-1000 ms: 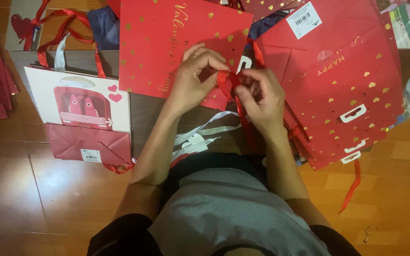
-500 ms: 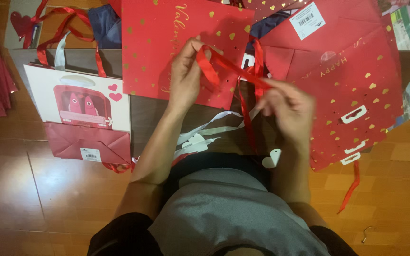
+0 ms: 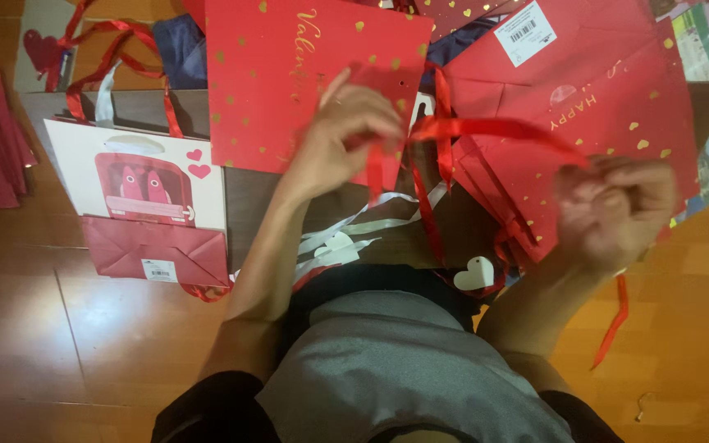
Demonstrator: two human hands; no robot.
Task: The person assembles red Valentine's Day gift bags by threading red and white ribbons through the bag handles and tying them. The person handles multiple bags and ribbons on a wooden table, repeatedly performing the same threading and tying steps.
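Both hands are being held well apart, each pinched on 1 end of the red ribbon (image 3: 494,127). Between the left hand (image 3: 346,135) and the right hand (image 3: 617,215), its long axis is being stretched left to right, above the flat red gift bag (image 3: 289,74).

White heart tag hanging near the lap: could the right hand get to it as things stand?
Probably not at once: the right hand is closed on the red ribbon. The heart tag lies close below-left, uncovered, so letting go would free the way.
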